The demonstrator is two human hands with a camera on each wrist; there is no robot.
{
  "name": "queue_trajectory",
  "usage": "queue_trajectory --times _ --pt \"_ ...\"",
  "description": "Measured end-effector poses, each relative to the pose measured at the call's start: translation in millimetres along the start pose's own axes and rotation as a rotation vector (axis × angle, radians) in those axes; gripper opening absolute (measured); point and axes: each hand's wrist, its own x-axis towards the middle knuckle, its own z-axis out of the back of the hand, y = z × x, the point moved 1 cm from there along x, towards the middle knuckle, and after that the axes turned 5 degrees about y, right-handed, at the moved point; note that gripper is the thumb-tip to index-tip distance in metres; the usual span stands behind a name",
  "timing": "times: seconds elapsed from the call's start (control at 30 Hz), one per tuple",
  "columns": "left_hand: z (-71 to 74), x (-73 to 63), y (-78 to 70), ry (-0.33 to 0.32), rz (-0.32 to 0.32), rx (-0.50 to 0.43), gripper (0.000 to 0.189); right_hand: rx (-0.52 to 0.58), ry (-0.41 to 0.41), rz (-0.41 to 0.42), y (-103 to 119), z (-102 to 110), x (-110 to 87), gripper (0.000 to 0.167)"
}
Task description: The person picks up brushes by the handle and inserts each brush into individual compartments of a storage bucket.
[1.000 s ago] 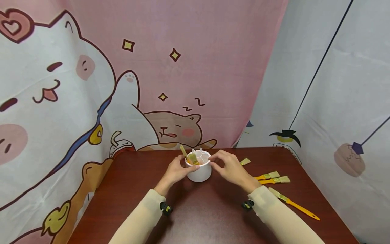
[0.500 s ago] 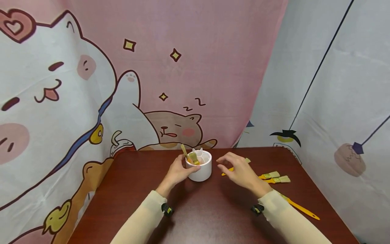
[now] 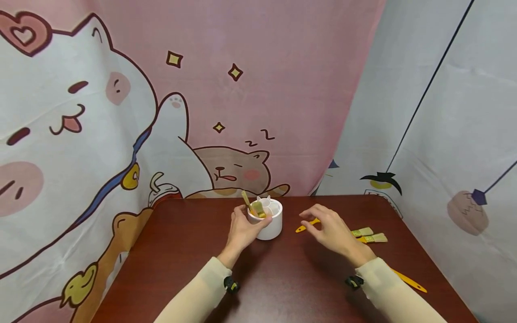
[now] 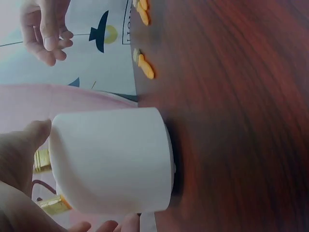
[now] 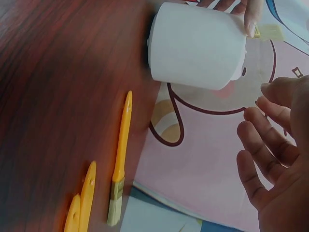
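A round white desk organizer (image 3: pixel 271 229) with divided compartments and small cat-like ears stands on the table. My left hand (image 3: pixel 244 229) grips its rim from the left, thumb at the front and fingers round the far side. Two brushes (image 3: pixel 259 208) with pale bristles stick up, bristles upward, from its left compartment. To the right, my right hand (image 3: pixel 332 231) hovers over the table with loosely bent, spread fingers and holds nothing, as the right wrist view also shows. Partly behind it lies a flat paintbrush (image 5: pixel 124 145) with a yellow handle.
Two more yellow-handled brushes (image 3: pixel 374 238) lie beyond my right wrist. Another yellow handle (image 3: pixel 412 282) shows past the right sleeve near the table's right edge. A cartoon-printed curtain (image 3: pixel 282 89) hangs behind the dark red-brown table (image 3: pixel 194 237).
My right hand has drawn away from the organizer's rim and moved right, uncovering the handle of the nearest loose brush. The left hand keeps its hold on the organizer.
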Motion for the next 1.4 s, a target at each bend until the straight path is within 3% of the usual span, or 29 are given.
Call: queue_trajectory --times 0.37,0.57,0.8,1.03,1.4 --pt "-6.5 -0.3 -1.8 -0.007 0.041 0.012 0.105 -0.064 0.012 -0.015 -13.0 5.2 -13.9 0.028" --pt "-2.6 2.3 1.4 0.018 -0.016 0.008 0.099 -0.074 -0.006 -0.003 -20.2 6.3 -20.9 0.026" --pt "9.4 5.5 3.2 0.098 -0.042 -0.015 0.097 -0.074 -0.022 0.014 -27.4 6.6 -25.5 0.025" --pt "18.4 13.6 11.3 0.195 -0.067 -0.058 0.093 -0.072 0.022 -0.026 -37.0 11.2 -29.8 0.025" --pt "22.3 20.7 13.9 0.259 -0.032 -0.071 0.089 -0.086 0.078 -0.119 -61.4 23.2 -41.4 0.027"
